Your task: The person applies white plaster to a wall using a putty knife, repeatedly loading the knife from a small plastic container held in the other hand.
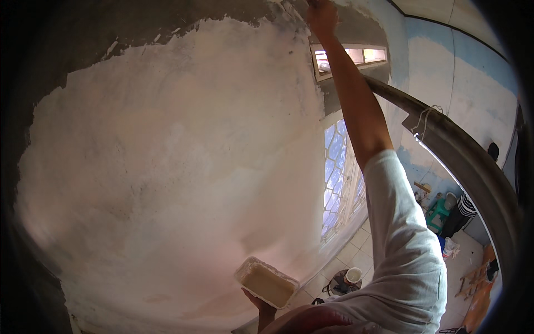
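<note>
My left hand [260,303] is low in the view, closed on a shallow rectangular tub [255,263] from below. Beige, wet-looking material covers the tub's bottom, and pale smears coat its rim. My right arm stretches far up, with my right hand [322,19] at the top edge of the picture, against the upper wall. Its fingers look closed; a thin tool seems to extend to their left, but its kind is cut off and unclear. The wall [167,156] in front carries a broad whitish coat that ends raggedly against darker grey plaster [128,28].
A small vent window [375,54] and a grilled window [335,172] lie right of the coated wall. A long dark beam [445,125] curves past my right arm. Below are a white bucket [353,275] on a round stool, a green stool [438,214] and a wooden rack [473,282].
</note>
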